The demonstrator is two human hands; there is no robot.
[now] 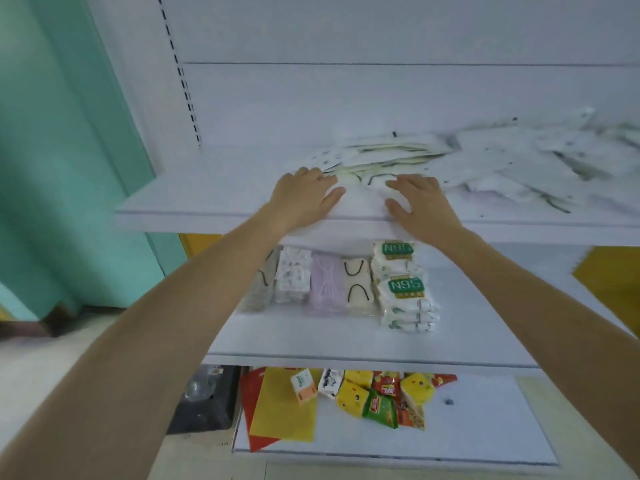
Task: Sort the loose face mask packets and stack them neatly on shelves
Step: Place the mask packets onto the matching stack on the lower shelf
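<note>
1. Top shelf (207,188): loose mask packets (381,157) lie scattered, a pile in the middle and more spread off to the right.
2. Left hand (304,195) and right hand (419,202) sit apart, fingers flat and spread, gripping nothing, resting at the near edge of that pile.
3. Middle shelf (346,337): mask stacks (325,282) stand in a row, with N95 packs (405,285) at the right end.
4. Bottom shelf (485,427): snack packets (381,393) beside a yellow sheet (284,410). A black box (204,400) sits on the floor to the left.
</note>
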